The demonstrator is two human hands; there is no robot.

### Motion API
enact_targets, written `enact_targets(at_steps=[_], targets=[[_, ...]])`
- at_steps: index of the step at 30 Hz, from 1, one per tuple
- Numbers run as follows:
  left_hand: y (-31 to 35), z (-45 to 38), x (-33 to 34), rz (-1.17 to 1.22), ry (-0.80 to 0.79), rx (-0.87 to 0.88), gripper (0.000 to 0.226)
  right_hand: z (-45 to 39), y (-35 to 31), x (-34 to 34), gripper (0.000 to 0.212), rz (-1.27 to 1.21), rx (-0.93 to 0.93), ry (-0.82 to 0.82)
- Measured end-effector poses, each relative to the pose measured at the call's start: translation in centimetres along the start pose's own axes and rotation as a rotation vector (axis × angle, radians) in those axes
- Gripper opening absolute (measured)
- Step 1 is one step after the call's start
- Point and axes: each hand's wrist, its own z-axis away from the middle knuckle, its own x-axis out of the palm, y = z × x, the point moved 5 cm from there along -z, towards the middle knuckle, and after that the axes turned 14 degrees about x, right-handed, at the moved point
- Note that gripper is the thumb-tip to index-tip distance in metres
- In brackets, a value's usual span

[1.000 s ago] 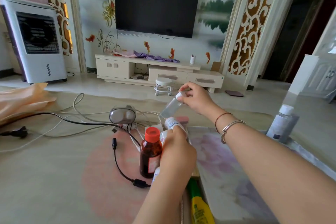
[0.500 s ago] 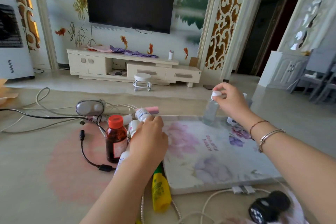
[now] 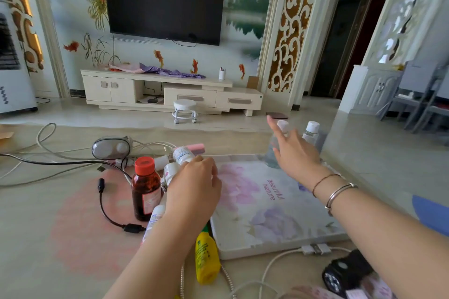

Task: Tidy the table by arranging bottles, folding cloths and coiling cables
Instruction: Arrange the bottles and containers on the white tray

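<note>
Evidently the far right corner of the flat floral-printed tray serves as the gathering spot for bottles: a clear plastic bottle with a white cap stands upright there, just beside a second white-capped bottle. The right hand hovers close in front of the clear bottle with fingers spread and straight, holding nothing. The left hand curls down over a cluster of small white labelled bottles at the tray's left edge, apparently gripping one, though which one I cannot tell. An amber glass bottle with a red cap stands just left of that cluster, and a yellow squeeze bottle lies near the tray's front corner. Tangled white and black cables lie uncoiled across the beige table and thread among the bottles, so lifting one may snag a cord. A black toy car sits at front right.
</note>
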Motion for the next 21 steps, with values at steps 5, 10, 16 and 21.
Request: enact_targets(at_steps=[5,10,16,21], targets=[[-0.9,0.1,0.8,0.022,-0.053,-0.051,0.012,1.3,-0.4,2.8,0.044,0.086,-0.092,-0.221],[-1.2,0.1,1.0,0.043,-0.053,-0.049,0.012,1.2,1.0,4.2,0.049,0.030,0.001,-0.293],[-1.3,0.1,1.0,0.047,-0.035,-0.042,0.010,0.4,2.5,4.1,0.048,-0.074,0.091,-0.355],[-2.2,0.0,1.4,0.014,-0.019,-0.051,0.007,-0.2,3.3,4.8,0.052,-0.191,0.167,-0.397]])
